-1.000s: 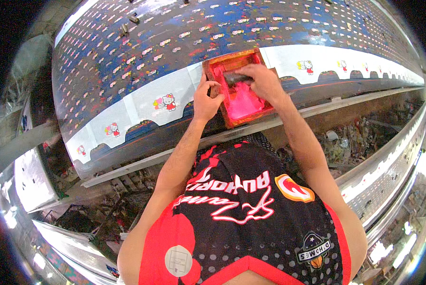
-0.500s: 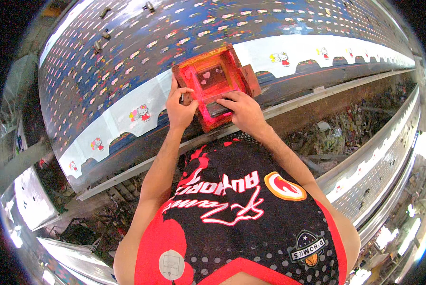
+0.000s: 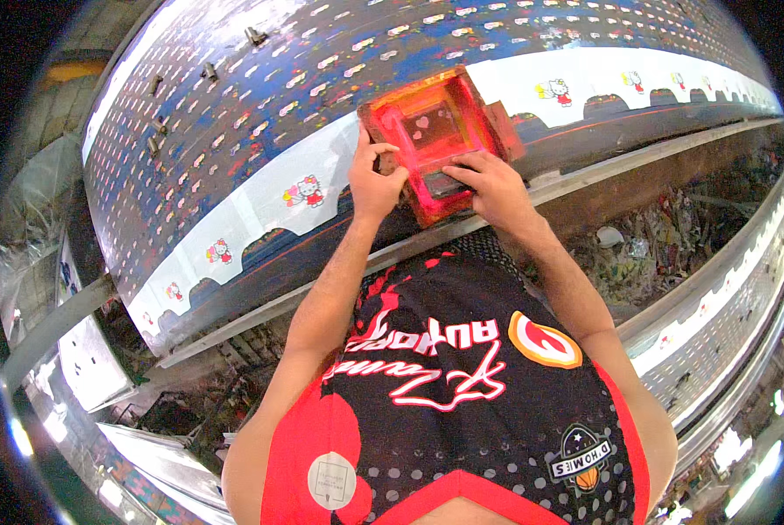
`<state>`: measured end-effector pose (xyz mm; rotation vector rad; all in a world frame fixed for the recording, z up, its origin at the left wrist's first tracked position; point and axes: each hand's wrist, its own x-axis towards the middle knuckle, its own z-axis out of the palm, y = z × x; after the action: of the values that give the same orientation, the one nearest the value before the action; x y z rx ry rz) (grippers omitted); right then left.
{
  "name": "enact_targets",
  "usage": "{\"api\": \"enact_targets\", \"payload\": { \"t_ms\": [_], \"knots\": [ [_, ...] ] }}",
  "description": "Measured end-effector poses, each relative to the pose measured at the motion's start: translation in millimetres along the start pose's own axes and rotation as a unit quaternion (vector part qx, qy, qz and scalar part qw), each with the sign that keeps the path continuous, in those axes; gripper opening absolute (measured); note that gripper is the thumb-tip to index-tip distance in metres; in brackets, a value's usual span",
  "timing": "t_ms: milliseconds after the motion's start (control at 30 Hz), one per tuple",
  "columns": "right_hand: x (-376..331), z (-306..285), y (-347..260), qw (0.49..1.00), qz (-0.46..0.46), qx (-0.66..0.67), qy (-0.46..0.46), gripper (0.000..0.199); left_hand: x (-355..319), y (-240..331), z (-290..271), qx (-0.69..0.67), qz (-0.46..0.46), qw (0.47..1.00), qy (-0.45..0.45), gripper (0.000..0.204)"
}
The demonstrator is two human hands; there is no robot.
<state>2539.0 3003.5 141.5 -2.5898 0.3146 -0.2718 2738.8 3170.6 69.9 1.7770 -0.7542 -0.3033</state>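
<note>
frame, red and box-like, lies over the white strip at the near edge of the dark table, its near end reaching toward the metal rail. its long axis slants: the far end leans to the person's left, the near end points back toward the torso and a little to the right. a tab juts out from its right side. pale hearts show inside, toward the far end.

the left hand grasps the frame's left side, one finger stretched along the wall and the thumb bent in toward it. the right hand has its fingers on the dark squeegee, which lies crosswise inside the near end, its long axis running left to right. the thumb is hidden, so one cannot tell whether that hand is clenched on it or only resting.

small metal pegs stand on the table, well apart from the frame.
</note>
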Motion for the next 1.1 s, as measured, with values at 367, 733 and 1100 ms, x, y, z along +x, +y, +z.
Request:
{"api": "enact_targets", "payload": {
  "t_ms": [367, 733, 1100],
  "knots": [
    [5, -5, 10, 1.0, -0.006, 0.013, -0.005, 0.052, 13, -2, 7, -0.11, -0.112, 0.986, -0.058, 0.034],
    [29, -24, 23, 0.986, 0.034, 0.042, -0.158, 0.048, 4, -12, 10, -0.035, -0.077, 0.996, -0.033, 0.033],
    [133, -10, 38, 0.988, 0.087, -0.002, -0.129, 0.048, 6, -3, 8, -0.023, -0.075, 0.996, -0.038, 0.036]
  ]
}}
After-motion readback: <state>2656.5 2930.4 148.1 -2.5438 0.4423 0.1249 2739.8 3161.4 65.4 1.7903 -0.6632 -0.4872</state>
